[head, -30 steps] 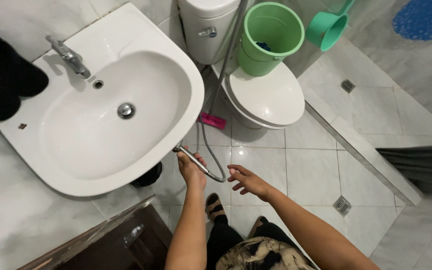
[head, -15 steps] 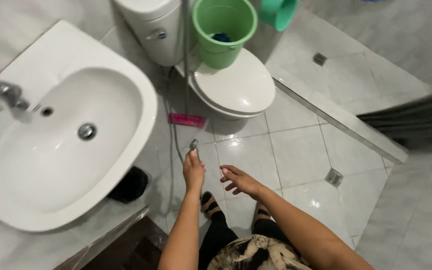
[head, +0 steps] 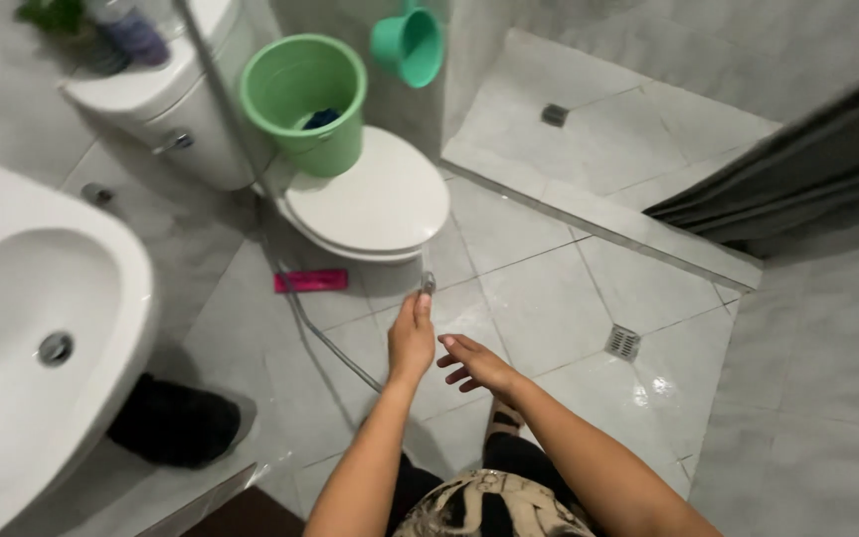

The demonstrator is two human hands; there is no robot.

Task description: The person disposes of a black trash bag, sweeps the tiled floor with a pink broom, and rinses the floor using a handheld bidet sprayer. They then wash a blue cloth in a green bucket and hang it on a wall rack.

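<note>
Tiled bathroom floor (head: 549,298), wet and glossy near the small drain grate (head: 623,342). Raised shower area at top right, dark curtain (head: 777,199) along its edge

White sink (head: 42,328) at left, dark bundle (head: 176,423) on the floor beneath it. White toilet (head: 370,204) with lid shut, tank (head: 161,99) behind, bottles on top of the tank. Green bucket (head: 305,99) resting on the back of the lid, something dark blue inside. Teal dipper (head: 408,45) hanging just past the bucket. Flat pink item (head: 310,280) on the tiles beside the toilet base

Metal spray hose (head: 325,343) running from the wall beside the tank, down across the floor and up to the left hand (head: 412,338). Left hand closed around the sprayer end, metal nozzle (head: 428,283) sticking out past the fingertips, just in front of the toilet rim. Right hand (head: 477,363) open, fingers loosely spread, holding nothing, just beside the left

Handling, as a judgement: hose light, flexible but springy, likely to pull back towards the wall fitting; braided metal probably slick when wet. Best grip on the rigid sprayer head, not the hose itself. Trigger position hidden by the palm, cannot tell
</note>
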